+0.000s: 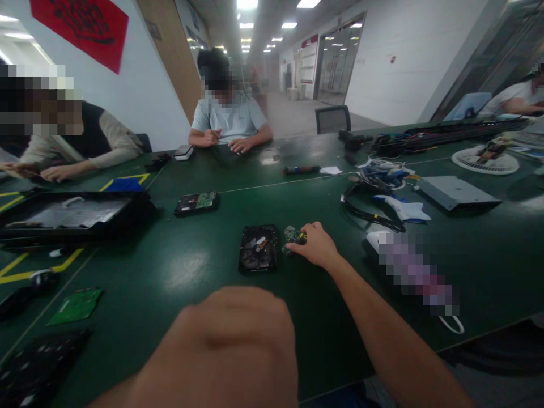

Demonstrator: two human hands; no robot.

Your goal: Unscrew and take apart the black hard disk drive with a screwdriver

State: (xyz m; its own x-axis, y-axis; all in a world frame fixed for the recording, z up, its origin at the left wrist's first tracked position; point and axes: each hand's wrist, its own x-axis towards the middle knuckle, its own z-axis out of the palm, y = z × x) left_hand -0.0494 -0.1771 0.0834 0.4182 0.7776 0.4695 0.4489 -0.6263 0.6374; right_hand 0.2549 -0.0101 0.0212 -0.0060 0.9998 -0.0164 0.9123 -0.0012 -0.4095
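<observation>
A: Where is the right hand (317, 245)?

B: Out on the tabletop (178, 272), fingers curled on a small board (291, 233) and something yellow-tipped, just right of the open drive (258, 248).

A: And the left hand (238, 334)?

B: Close to the camera, blurred; looks like a loose fist, and I cannot tell whether it holds anything.

A: Risks?

B: The board sits near the drive's exposed inside, so a slip could scrape it. Cables (369, 212) lie near the forearm and could snag.
</observation>
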